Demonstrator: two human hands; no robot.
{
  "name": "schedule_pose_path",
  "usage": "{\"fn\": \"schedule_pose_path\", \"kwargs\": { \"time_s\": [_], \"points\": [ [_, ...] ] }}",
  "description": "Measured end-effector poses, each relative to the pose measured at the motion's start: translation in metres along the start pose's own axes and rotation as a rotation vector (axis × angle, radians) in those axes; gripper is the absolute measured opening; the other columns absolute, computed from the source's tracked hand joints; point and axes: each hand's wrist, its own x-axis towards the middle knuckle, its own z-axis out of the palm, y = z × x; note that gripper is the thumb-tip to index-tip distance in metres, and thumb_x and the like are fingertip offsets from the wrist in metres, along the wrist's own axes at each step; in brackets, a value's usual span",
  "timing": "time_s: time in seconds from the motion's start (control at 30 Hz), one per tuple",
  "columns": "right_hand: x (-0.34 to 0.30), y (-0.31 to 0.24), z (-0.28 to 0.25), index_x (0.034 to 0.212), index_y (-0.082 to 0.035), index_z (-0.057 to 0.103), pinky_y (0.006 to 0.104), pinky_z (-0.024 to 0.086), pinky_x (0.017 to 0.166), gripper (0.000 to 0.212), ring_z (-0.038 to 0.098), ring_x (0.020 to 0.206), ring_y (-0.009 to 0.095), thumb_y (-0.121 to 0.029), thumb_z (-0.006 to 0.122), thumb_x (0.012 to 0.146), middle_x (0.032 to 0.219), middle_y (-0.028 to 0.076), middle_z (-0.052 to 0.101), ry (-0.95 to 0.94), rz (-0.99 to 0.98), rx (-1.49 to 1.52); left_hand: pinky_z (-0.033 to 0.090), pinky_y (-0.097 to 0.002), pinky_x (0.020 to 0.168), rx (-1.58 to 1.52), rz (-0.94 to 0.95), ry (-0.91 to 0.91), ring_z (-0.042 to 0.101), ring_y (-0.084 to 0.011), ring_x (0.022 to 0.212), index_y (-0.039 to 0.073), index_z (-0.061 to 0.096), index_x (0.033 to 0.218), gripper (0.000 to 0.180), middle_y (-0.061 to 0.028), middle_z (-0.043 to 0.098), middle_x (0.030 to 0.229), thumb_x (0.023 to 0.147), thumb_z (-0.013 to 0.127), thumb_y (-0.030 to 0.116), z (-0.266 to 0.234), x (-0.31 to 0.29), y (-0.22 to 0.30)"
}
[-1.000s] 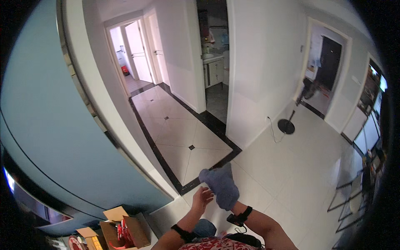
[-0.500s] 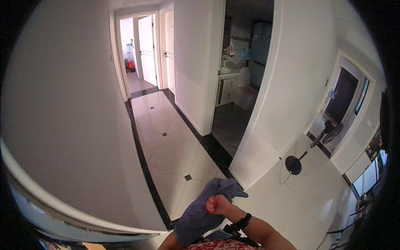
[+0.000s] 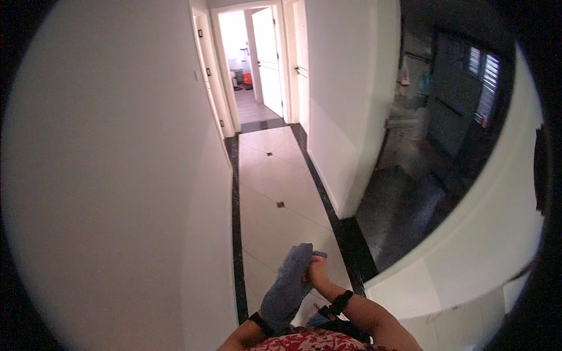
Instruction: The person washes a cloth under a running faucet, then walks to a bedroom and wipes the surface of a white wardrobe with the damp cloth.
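A blue-grey cloth (image 3: pixel 287 288), looking like a towel, hangs bunched in front of my body at the bottom middle. My right hand (image 3: pixel 317 272) is closed on its upper right edge, fingers gathered into the fabric. A black band (image 3: pixel 341 302) circles the right wrist. From the lower edge my left forearm (image 3: pixel 241 337), also with a black band at the wrist, runs up under the cloth. The fabric covers my left hand, so its fingers are hidden.
A tiled corridor floor (image 3: pixel 275 175) with black borders runs ahead between a grey-white wall (image 3: pixel 129 175) and doorways. At its far end a white door (image 3: pixel 268 61) stands open onto a bright room with a red object (image 3: pixel 247 81). On the right, a dark bathroom (image 3: pixel 410 199) opens up.
My view has swung right and moved forward along the corridor; the bathroom doorway is nearer, and the standing fan is out of sight. The cloth is bunched more upright, still in my right hand.
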Motion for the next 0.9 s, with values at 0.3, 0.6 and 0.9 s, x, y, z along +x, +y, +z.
{"fn": "schedule_pose_path", "kwargs": {
  "time_s": [0.3,0.6,0.9],
  "points": [
    [0.215,-0.049,0.049,0.115,0.005,0.051,0.0365,0.040,0.092,0.042,0.055,0.099,0.025,-0.028,0.035,0.094,0.114,0.014,0.056,-0.229,0.532,0.331,0.038,-0.0361,0.095,-0.105,-0.145,0.239,0.047,-0.0272,0.110,0.005,0.036,0.129,0.050,-0.0138,0.049,0.116,0.083,0.051,0.016,-0.059,0.192,-0.046],
    [0.419,-0.201,0.000,0.124,0.000,0.048,0.0390,0.038,0.097,0.042,0.051,0.111,0.026,-0.024,0.050,0.090,0.119,0.016,0.054,-0.629,0.440,0.071,0.040,-0.0360,0.093,0.211,0.079,0.005,0.050,-0.0221,0.107,0.005,0.040,0.123,0.035,-0.0128,0.051,0.116,0.092,0.045,0.021,-0.150,0.454,-0.093],
    [0.662,-0.270,-0.146,0.111,0.001,0.056,0.0386,0.052,0.077,0.029,0.063,0.086,0.028,-0.014,0.051,0.086,0.097,0.017,0.064,-0.298,0.179,0.406,0.047,-0.0461,0.077,-0.185,-0.679,0.300,0.059,-0.0320,0.089,0.005,0.057,0.104,0.038,-0.0175,0.060,0.101,0.083,0.051,0.036,-0.304,0.649,-0.144]
  ]
}}
